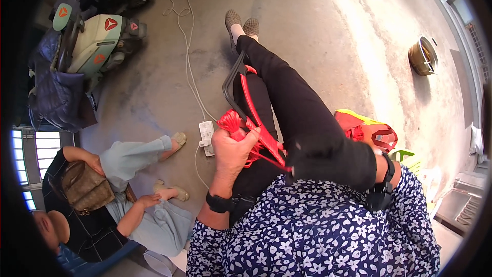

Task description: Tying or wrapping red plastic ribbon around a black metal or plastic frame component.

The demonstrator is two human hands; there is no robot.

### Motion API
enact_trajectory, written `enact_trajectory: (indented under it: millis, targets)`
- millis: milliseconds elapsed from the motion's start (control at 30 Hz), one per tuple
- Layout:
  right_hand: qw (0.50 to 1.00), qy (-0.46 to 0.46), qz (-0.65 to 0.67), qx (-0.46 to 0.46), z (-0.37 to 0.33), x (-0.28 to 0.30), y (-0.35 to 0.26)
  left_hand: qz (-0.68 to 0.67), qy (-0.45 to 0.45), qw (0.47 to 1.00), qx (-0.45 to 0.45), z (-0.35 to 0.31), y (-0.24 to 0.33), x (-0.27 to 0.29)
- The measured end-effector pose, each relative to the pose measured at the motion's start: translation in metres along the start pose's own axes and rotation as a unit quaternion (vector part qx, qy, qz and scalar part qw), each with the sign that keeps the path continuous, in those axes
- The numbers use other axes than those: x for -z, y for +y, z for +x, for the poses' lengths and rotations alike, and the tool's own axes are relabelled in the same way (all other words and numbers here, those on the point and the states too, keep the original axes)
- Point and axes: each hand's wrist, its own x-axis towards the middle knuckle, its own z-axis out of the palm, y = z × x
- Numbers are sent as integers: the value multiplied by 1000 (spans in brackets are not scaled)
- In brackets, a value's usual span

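Observation:
My left hand is closed round a bundle of red cord above my lap, its thumb pressed over the strands. From there, a red woven strip runs up along a bent black frame that lies against my legs. More red strands stretch from the bundle toward my bent right knee. My right forearm reaches down beside that leg. The leg hides nearly all of my right hand, so its fingers do not show.
A red and yellow bag stands right of my knee, by a green basket. Left lies a white power strip with its cable. Another person sits there with a brown bag. Beyond are a scooter and, far right, a metal bucket.

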Motion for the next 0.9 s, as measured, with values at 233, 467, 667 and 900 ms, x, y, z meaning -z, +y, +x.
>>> enact_trajectory:
  millis: [233, 467, 667, 900]
  targets:
    - [918, 276, -269, 92, 68, 42, 24, -279, 65, 955, -82, 13, 24, 66]
    - [975, 133, -178, -28, 96, 15, 89, 266, 10, 936, -229, 25, 9, 23]
    - [980, 192, -46, 34, 91, 37, 93, 127, 9, 968, -215, 26, 26, 11]
    - [880, 253, 387, 105, 63, 39, 77, -254, -204, 945, 16, 2, 39, 39]
